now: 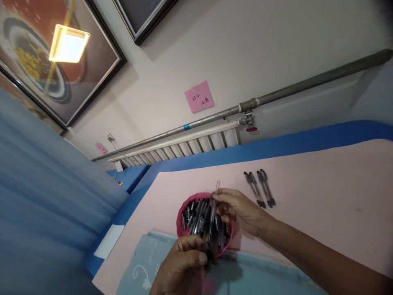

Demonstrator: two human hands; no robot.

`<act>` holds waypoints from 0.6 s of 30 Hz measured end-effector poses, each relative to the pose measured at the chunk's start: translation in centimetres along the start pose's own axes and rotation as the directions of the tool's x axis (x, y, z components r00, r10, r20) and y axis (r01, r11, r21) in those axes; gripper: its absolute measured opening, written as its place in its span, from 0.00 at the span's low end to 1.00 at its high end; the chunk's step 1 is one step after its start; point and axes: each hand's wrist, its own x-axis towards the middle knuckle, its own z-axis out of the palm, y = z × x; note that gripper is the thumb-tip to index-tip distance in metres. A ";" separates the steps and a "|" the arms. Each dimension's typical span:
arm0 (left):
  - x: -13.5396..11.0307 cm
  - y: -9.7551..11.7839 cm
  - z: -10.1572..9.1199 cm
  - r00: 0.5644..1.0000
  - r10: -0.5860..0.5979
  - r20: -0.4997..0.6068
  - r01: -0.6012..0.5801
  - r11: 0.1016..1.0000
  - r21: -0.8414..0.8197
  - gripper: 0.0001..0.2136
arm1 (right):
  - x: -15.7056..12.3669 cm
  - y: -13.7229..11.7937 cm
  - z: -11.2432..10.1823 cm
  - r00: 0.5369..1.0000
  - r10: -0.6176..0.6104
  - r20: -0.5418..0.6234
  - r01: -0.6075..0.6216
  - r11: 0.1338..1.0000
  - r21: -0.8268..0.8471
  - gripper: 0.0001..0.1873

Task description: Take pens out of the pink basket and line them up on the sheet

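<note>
My right hand [235,209] pinches a clear-barrelled pen [215,196] between thumb and fingers, its transparent end pointing up and away. Below and left of it, my left hand [181,264] is closed, thumb against fingertips, on something small and dark near the pen's lower end; blur hides what it is. Behind both hands stands a pink round basket [179,219] with a wavy rim, filled with several black and clear pens [199,213]. On the pink tabletop right of my right hand, several capped black pens [266,187] lie side by side in pairs.
A pale blue patterned sheet [144,262] lies along the near side of the pink-topped table [322,196]. White paper [109,241] lies at the left edge, beside a blue curtain [46,184]. Beyond the table are a radiator [196,145] and a metal pipe [215,116].
</note>
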 end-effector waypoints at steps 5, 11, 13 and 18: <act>0.1 0.1 0.1 0.999 0.047 -0.026 -0.047 0.999 -0.005 0.05 | -0.5 0.1 0.6 1.000 0.016 0.006 -0.016 1.000 -0.017 0.03; 0.1 0.8 0.8 0.995 0.094 -0.040 -0.097 0.991 -0.096 0.07 | -1.0 0.6 1.6 0.992 0.123 0.020 -0.124 0.991 0.059 0.02; -0.1 1.1 0.4 0.992 0.101 -0.070 -0.109 0.988 -0.110 0.07 | -0.5 0.5 1.1 0.987 0.149 -0.051 -0.139 0.977 0.164 0.03; -0.2 1.1 -0.8 0.974 0.109 -0.199 -0.151 0.966 -0.212 0.05 | 0.4 0.9 0.2 0.969 0.221 -0.110 -0.183 0.942 0.282 0.08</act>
